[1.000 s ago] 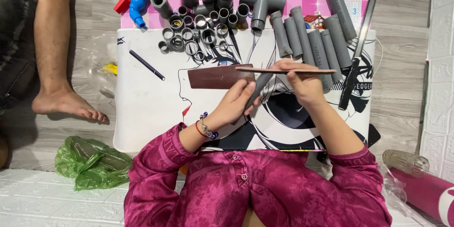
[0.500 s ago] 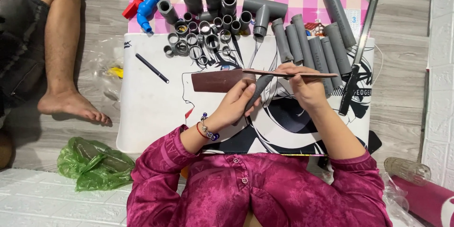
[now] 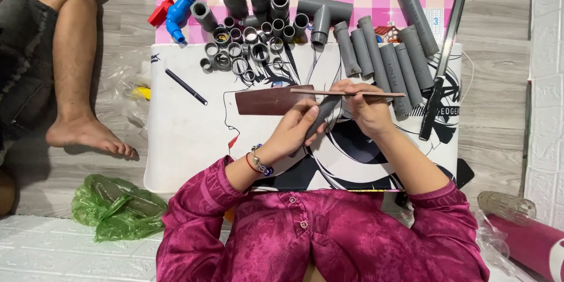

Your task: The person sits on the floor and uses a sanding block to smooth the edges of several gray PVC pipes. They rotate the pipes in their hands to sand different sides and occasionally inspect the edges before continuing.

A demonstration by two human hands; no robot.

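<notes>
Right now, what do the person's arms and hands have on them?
Both arms wear magenta patterned sleeves pushed up toward the elbows. The left hand has a beaded bracelet at its wrist, red with dark and silvery beads. The right hand is bare.

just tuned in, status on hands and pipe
Left hand grips grey pipe. Right hand holds brown strip across it. Nothing in the way.

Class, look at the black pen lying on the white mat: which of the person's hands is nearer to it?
Left. The left hand lies to the right of the black pen and a little below it, gripping a grey pipe. The right hand sits farther right, beyond the left hand.
</notes>
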